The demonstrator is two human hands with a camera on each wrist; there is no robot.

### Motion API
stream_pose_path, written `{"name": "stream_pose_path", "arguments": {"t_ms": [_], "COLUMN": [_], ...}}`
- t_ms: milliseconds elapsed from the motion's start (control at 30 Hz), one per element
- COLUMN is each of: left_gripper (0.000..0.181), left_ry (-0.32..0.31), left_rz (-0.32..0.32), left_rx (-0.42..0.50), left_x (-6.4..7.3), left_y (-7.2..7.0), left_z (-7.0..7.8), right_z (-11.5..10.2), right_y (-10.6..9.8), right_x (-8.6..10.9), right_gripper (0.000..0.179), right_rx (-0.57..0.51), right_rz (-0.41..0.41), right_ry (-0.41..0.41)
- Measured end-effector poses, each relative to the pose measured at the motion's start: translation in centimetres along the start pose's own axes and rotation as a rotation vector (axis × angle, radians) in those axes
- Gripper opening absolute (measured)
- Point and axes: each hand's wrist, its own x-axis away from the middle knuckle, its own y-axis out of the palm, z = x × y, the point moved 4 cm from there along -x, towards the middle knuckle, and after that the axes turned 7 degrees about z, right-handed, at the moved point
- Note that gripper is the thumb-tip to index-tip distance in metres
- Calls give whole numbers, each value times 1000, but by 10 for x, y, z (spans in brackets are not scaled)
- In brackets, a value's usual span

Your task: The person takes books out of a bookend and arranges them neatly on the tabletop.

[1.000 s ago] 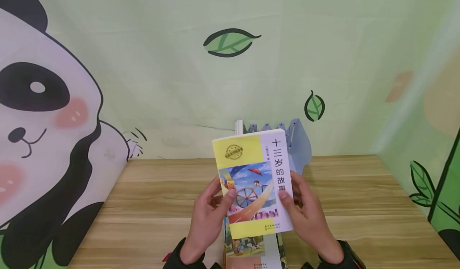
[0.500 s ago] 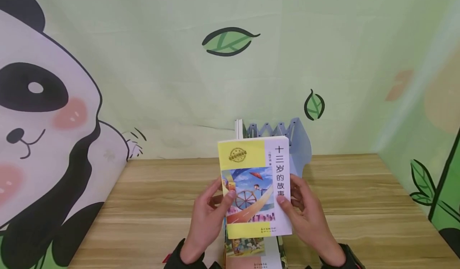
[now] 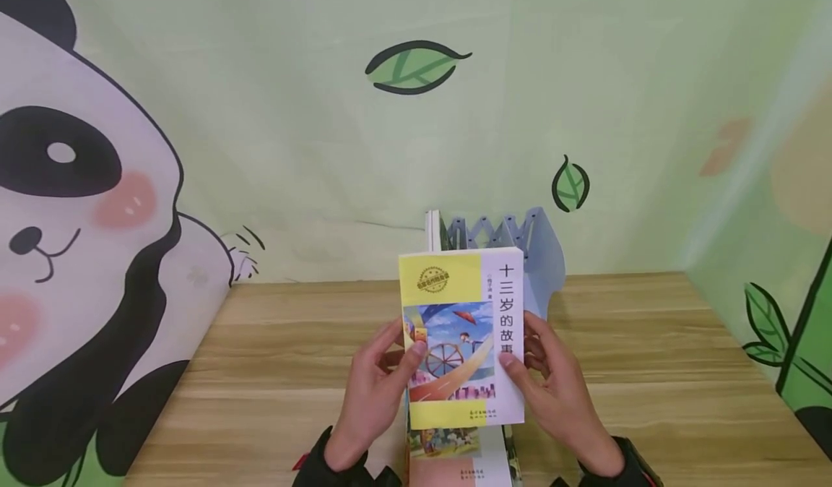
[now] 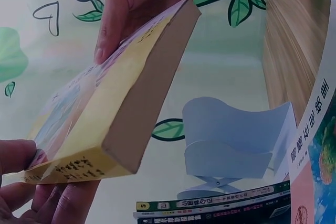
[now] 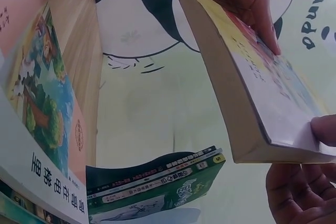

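Observation:
A paperback book (image 3: 461, 350) with a yellow and white cover is held up between both hands, its front facing the head camera. My left hand (image 3: 375, 397) grips the left edge, thumb on the cover and fingers behind. On the opposite edge, my right hand (image 3: 564, 393) holds it the same way. Thick page edges (image 5: 220, 82) show in the right wrist view. Beneath the held book lies a pile, topped by a book with a pink and white cover (image 3: 464, 465); the held book hides part of it.
Behind the held book stands an expanding blue-grey book rack (image 3: 544, 256). Several thin books (image 4: 210, 205) stand at one end of it. The wooden table (image 3: 292, 371) meets a green cloth backdrop (image 3: 292, 111) printed with a panda and leaves.
The held book has turned from a slight tilt to nearly straight and dropped a little. Both hands keep their grip. The head view has shifted slightly.

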Motion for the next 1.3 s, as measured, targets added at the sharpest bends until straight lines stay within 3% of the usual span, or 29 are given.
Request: {"name": "stream_pose_path", "arguments": {"t_ms": [167,467,733,1000,1300], "left_gripper": [44,40,38,36,26], "left_ry": [7,9,-11,5,-59], "left_rz": [-13,14,46,15,-14], "left_rx": [-15,-80,-144,-160,-197], "left_x": [0,-3,-7,-9,-11], "left_y": [-1,-7,-14,-16,-21], "left_z": [0,-2,-5,-4,-9], "right_z": [3,1,3,4,6], "right_y": [0,-1,1,1,1], "right_x": [1,2,2,2,1], "right_gripper": [59,57,55,55,54], "right_rx": [20,35,47,83,125], "right_rz": [-6,-2,3,-2,-38], "right_ry": [31,-53,-27,-30,-16]}}
